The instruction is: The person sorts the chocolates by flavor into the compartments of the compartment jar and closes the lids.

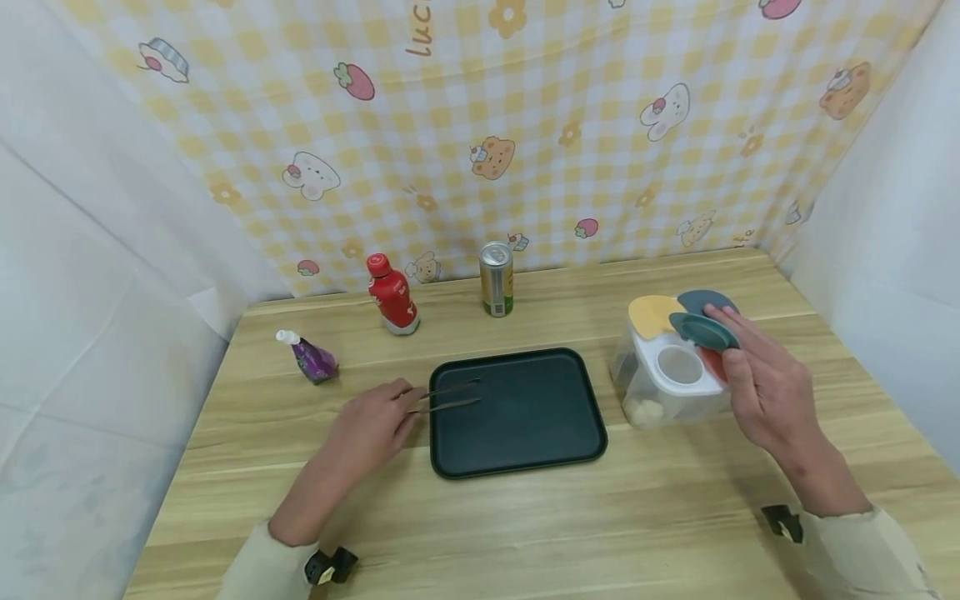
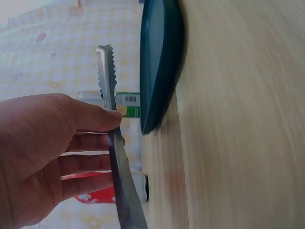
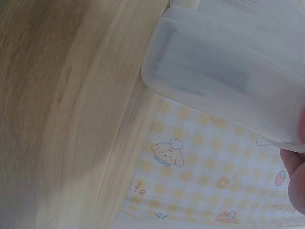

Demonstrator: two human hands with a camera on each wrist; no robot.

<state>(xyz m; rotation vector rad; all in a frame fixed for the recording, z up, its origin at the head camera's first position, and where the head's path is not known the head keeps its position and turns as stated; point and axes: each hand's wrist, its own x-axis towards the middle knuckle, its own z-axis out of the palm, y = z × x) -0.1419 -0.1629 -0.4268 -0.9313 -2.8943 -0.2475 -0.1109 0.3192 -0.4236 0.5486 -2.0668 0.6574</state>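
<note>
My left hand (image 1: 373,423) grips metal tongs (image 1: 450,405) with serrated tips, thumb and fingers on opposite sides. The tips reach over the left part of a dark tray (image 1: 517,417). In the left wrist view the tongs (image 2: 114,143) run along the fingers of the left hand (image 2: 52,148). At the right, my right hand (image 1: 772,383) holds a raised green lid (image 1: 705,331) between thumb and fingers. Below it stands a clear container (image 1: 675,404) with yellow, blue and red lids, a round uncovered opening and pale pieces inside. The right wrist view shows mostly the container's clear wall (image 3: 209,71).
Behind the tray stand a red bottle (image 1: 393,296) and a can (image 1: 497,279). A purple pouch (image 1: 313,360) with a white cap is at the left. A patterned cloth (image 1: 450,125) hangs along the back edge of the wooden table (image 1: 525,533).
</note>
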